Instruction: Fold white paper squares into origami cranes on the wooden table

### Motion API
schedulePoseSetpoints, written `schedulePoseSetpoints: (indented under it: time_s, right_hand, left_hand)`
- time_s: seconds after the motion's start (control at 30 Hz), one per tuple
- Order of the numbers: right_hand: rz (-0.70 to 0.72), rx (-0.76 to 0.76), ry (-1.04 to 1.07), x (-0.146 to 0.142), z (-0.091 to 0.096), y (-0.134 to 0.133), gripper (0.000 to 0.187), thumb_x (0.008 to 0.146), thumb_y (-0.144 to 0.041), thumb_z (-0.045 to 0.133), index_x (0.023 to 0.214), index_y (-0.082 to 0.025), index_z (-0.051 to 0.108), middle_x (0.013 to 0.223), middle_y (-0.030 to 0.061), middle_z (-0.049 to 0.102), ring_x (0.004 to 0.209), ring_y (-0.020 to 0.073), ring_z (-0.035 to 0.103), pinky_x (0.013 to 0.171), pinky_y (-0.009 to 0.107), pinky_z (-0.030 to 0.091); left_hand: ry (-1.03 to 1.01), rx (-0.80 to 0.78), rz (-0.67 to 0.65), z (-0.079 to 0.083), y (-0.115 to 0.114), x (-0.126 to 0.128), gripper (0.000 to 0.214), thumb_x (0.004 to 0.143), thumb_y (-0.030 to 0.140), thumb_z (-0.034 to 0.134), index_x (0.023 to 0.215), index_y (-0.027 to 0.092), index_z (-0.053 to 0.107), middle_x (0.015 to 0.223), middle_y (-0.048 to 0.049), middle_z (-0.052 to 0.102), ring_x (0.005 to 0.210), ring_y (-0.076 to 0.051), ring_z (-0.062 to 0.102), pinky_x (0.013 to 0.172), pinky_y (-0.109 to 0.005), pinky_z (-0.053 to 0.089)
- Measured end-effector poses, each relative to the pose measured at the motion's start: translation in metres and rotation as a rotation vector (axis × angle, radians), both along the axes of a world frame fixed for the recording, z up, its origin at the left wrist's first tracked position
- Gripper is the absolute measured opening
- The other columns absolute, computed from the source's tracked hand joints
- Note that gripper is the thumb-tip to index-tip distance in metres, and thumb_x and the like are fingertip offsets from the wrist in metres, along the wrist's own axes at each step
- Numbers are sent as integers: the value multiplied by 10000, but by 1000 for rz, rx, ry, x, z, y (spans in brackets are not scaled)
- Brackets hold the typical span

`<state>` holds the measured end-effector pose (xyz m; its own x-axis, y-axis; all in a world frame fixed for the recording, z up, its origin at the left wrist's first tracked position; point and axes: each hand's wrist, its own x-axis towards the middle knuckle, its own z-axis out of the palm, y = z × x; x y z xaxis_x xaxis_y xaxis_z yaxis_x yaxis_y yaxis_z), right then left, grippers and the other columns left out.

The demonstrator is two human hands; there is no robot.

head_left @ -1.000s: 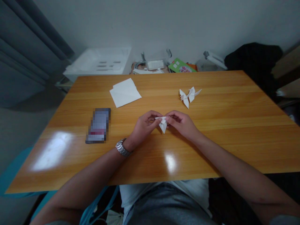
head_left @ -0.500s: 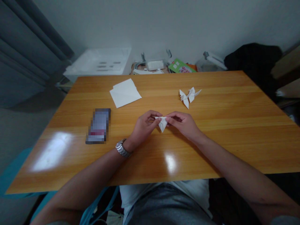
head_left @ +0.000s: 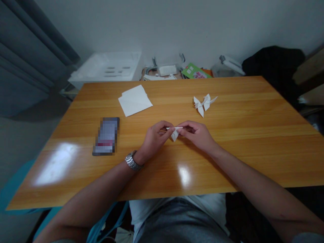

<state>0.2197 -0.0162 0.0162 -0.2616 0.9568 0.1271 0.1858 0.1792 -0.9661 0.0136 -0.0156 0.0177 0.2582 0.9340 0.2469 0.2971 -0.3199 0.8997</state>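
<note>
Head view.

- Left hand (head_left: pixel 154 138): fingertips pinched together on the left end of the paper; a metal watch (head_left: pixel 132 160) on the wrist.
- Right hand (head_left: pixel 196 135): thumb and fingers closed on the right end of the paper.
- Paper (head_left: pixel 174 134): small, white, partly folded. It is held between both hands just above the table, near its middle. The top edge shows as a thin flat line and a point hangs down below it.
- Table (head_left: pixel 240 152): orange wood, glossy, with light patches on the near part.
- Crane (head_left: pixel 204 103): finished white paper model on the table, beyond the right hand and apart from it.
- Sheets (head_left: pixel 135 100): flat white squares, stacked askew, at the far left of the table.
- Phone (head_left: pixel 106 135): dark, lying flat, left of the left hand and well apart from it; its screen is blurred.
- Beyond the far edge: a white tray (head_left: pixel 106 65), a green booklet (head_left: pixel 194 71) and a black bundle (head_left: pixel 273 64) against the wall.
- Far left: a grey curtain (head_left: pixel 27 54).
</note>
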Motion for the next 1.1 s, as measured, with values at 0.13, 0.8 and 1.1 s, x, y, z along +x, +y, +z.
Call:
schedulePoseSetpoints:
  time_s: [0.13, 0.8, 1.1]
  right_hand:
    - [-6, -36, 36, 0, 0, 0, 302, 867, -493, 741, 958, -206, 753, 931, 58, 779, 839, 208, 717, 794, 336, 578]
    - [63, 16, -45, 1, 0, 0, 314, 910, -513, 691, 851, -205, 689, 800, 23, 714, 749, 175, 647, 708, 291, 501]
    - [38, 33, -42, 5, -3, 3, 298, 911, -507, 691, 860, -213, 685, 824, 22, 706, 761, 176, 639, 717, 294, 505]
  left_hand:
    - [-31, -28, 13, -1, 2, 0, 246, 935, 408, 660, 924, 164, 692, 900, -54, 737, 808, -166, 688, 734, -251, 559]
    - [1, -52, -64, 1, 0, -2, 264, 951, 420, 656, 938, 164, 718, 884, -54, 748, 792, -159, 691, 710, -237, 555]
    - [-266, -272, -71, -8, 6, 0, 385, 883, 525, 711, 915, 141, 708, 884, -69, 760, 783, -185, 728, 728, -304, 632]
